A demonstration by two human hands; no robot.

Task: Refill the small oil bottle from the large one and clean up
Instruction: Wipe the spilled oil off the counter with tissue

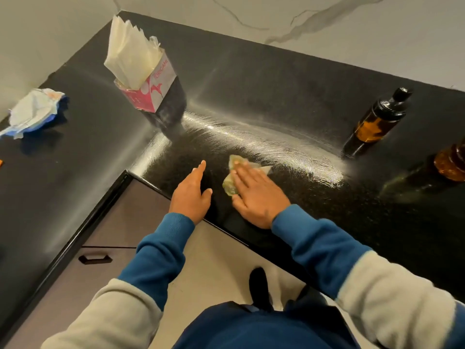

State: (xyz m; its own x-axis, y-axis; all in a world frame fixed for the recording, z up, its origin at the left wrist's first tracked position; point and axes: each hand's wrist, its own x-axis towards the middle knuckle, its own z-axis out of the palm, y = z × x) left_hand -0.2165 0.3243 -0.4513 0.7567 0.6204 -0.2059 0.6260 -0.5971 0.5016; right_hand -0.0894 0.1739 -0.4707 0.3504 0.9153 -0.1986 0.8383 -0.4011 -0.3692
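Two blue sleeves (161, 250) reach over black counter's front edge (226, 229). Right hand (256, 195) flat, fingers together, pressing one oily tissue (232, 180) onto counter. Left hand (192, 193) beside it, spread, holding nothing. Two amber oil bottles far right: small oil bottle (377, 122) upright, large one (450, 163) cut off at frame edge. One tissue box (148, 94) at back, one crumpled wrapper (35, 112) far left. Wide bare shiny counter between.

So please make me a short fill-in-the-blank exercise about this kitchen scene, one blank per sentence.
1. The right hand presses a crumpled, oily ____ flat on the counter.
2. The left hand holds ____.
3. The tissue box is white and ____.
4. The small bottle has a ____ cap.

Missing words: tissue; nothing; pink; black
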